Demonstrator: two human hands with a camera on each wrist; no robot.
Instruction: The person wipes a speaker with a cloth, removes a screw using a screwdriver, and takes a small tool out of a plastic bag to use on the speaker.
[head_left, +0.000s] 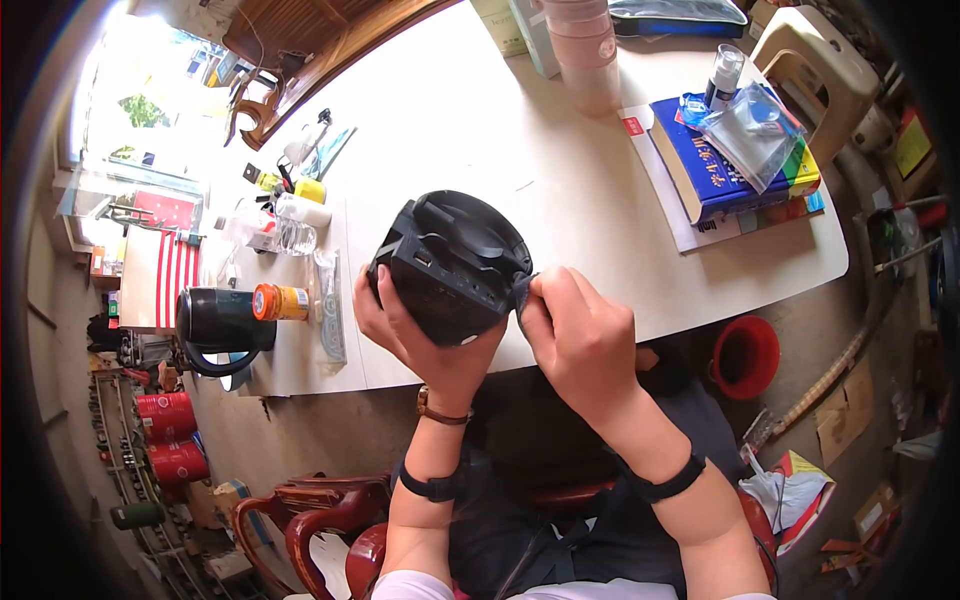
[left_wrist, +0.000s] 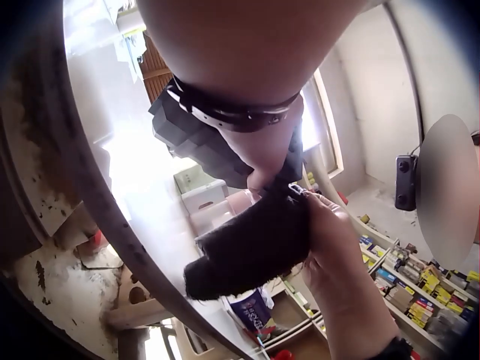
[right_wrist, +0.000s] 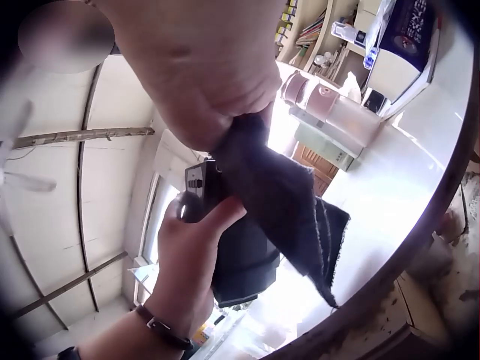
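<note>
A black boxy device [head_left: 445, 290] with a port on its side and a round, ringed top is held tilted above the white table's edge. My left hand [head_left: 425, 335] grips it from below and the side, thumb and fingers around its body. A dark cloth [head_left: 522, 290] is pinched in my right hand [head_left: 585, 335], against the device's right edge. In the right wrist view the cloth [right_wrist: 274, 195] hangs in folds in front of the device [right_wrist: 244, 259]. The left wrist view shows the cloth [left_wrist: 251, 244] hanging from the right hand [left_wrist: 330, 232].
Books [head_left: 700, 165] with a plastic bag and spray bottle lie at the table's right. A pink bottle [head_left: 585, 60] stands at the back. At the left are a black kettle [head_left: 225, 325], an orange-lidded jar [head_left: 285, 302] and several bottles. A red bucket [head_left: 745, 357] is on the floor.
</note>
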